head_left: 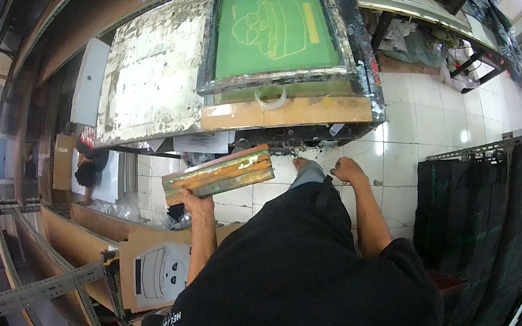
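Squeegee (221, 176), probably stiff and fairly light, best held mid-length, is at the worktop's (153, 62) near side; left grip (199, 205) clasps its left end; whether the curled right grip (348, 171) holds anything, I cannot tell.

Slotted-metal rack (49, 291) with wooden shelves (72, 238) stands along the left. A cardboard sheet (130, 265) bearing a black line print leans at lower left; clear plastic (125, 211) lies beyond it. At far left, a co-worker (91, 170) bends near a brown box (63, 162). Black panels (461, 224) line the right. White tiles (411, 129) cover the floor. A far bench (407, 9) carries dark cloth (502, 39).
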Available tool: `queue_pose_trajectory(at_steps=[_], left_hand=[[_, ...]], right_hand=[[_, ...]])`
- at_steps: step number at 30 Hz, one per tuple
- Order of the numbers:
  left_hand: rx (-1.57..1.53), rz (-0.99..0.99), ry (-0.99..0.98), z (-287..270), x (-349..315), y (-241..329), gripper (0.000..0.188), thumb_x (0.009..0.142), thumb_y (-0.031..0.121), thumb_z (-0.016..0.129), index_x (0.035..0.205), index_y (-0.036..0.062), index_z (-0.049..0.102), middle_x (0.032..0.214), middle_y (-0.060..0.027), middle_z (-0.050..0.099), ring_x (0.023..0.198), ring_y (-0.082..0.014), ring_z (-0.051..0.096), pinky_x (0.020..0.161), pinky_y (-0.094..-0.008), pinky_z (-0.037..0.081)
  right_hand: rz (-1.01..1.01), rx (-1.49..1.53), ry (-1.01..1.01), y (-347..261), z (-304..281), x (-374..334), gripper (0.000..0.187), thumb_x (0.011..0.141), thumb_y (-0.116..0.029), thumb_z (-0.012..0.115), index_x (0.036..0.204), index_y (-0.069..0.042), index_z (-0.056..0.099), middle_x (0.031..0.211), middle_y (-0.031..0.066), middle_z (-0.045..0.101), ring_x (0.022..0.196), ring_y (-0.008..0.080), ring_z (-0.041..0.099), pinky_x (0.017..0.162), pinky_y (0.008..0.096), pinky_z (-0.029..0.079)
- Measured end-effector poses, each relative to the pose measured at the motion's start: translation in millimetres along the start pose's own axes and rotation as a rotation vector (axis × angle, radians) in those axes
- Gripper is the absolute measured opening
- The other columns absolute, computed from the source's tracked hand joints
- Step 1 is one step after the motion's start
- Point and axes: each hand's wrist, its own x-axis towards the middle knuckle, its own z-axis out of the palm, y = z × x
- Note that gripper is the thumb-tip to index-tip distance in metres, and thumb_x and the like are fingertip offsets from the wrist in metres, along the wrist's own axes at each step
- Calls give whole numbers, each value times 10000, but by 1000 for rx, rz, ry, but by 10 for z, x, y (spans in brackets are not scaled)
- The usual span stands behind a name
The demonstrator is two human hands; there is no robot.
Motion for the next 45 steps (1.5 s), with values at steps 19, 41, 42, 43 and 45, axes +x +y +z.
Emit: queue_pose_trajectory(at_steps=[19,41,42,43,45], left_hand=[[-16,-9,-22,-208,409,-143,613,987,542,202,1397,136,408,1438,-118,409,1318,-342,385,1094,-566,303],[-296,-405,-778,-743,394,148,492,980,453,388,1065,21,607,1420,-232,406,1321,-316,400,755,-387,515],[-277,-349,-687,-405,338,68,478,977,420,408,1018,-12,607,1442,-251,368,1355,-307,360,715,-351,511],[-259,-290,-598,-64,266,4,468,974,388,429,970,-44,608,1463,-269,330,1389,-297,321,674,-315,506],[-307,-322,-623,458,144,-83,437,959,322,457,949,-94,589,1503,-264,246,1426,-280,234,676,-310,502]], right_hand=[[63,130,117,187,-354,6,289,773,-279,714,882,-13,689,929,188,689,886,343,654,826,410,509],[-324,-314,1040,943,110,2316,410,818,-120,561,1219,-33,557,1276,168,537,1195,352,488,1023,462,386],[-322,-301,1026,947,71,2311,410,818,-120,562,1219,-34,557,1276,168,538,1195,352,488,1024,462,386],[-320,-280,1009,931,42,2301,411,817,-120,563,1219,-34,558,1275,167,538,1196,352,487,1024,462,385],[-321,-243,988,916,-19,2280,412,816,-120,564,1219,-35,558,1274,166,539,1197,353,486,1025,462,384]])
